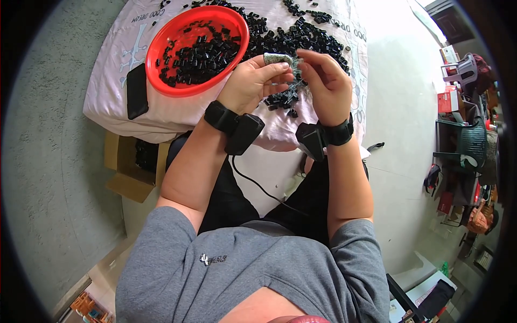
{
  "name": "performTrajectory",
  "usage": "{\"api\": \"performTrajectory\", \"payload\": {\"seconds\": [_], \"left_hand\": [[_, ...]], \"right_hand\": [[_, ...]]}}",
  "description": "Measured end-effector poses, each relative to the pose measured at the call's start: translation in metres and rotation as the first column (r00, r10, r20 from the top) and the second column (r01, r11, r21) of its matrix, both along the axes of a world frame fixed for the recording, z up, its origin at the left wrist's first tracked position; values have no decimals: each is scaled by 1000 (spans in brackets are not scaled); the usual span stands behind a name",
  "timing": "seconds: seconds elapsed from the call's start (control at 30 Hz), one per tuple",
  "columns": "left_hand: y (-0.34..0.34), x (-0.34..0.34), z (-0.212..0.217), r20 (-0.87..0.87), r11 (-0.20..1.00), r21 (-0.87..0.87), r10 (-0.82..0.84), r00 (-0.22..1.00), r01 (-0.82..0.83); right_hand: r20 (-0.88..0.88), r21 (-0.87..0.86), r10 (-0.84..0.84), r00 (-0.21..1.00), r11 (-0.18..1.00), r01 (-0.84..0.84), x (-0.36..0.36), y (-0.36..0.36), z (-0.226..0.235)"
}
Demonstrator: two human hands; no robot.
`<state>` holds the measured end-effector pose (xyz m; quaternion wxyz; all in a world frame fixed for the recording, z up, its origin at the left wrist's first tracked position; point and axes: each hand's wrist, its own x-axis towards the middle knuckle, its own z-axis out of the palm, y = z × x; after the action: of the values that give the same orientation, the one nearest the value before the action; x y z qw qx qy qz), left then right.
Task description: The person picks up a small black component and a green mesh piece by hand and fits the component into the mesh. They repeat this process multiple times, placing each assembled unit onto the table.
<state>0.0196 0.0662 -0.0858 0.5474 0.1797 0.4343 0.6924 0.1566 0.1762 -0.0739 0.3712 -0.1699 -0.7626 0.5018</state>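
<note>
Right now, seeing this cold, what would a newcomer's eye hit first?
First, the bright red, round, plastic-looking basin, upper left on the pale pink printed cloth, holding many small glossy black pieces. Then the dense loose heap of similar black pieces to its right. Next, top centre, the left hand holding a small mottled grey-green item, the right hand close beside it.

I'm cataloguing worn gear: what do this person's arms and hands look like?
The left hand and right hand are ungloved. Each wrist wears a black strap with an angular black box. A thin black cable runs from the left box. Short grey sleeves leave both forearms bare.
</note>
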Motion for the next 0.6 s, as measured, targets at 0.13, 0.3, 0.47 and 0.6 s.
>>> {"api": "performTrajectory", "payload": {"seconds": [0.13, 0.3, 0.47, 0.6], "left_hand": [[2, 5, -3, -119, 999, -18, 44, 992, -46], [3, 6, 0, -178, 993, -44, 97, 979, -106], [1, -2, -7, -81, 996, -73, 49, 995, -55], [2, -2, -9, 174, 1000, 0, -15, 985, 15]], "right_hand": [[52, -114, 17, 999, 993, -11, 1, -2, -3], [72, -95, -8, 997, 995, 15, 2, 7, -12], [48, -320, 19, 999, 947, -3, 5, 5, -4], [-32, -290, 14, 999, 957, -23, 2, 1, -5]]}}
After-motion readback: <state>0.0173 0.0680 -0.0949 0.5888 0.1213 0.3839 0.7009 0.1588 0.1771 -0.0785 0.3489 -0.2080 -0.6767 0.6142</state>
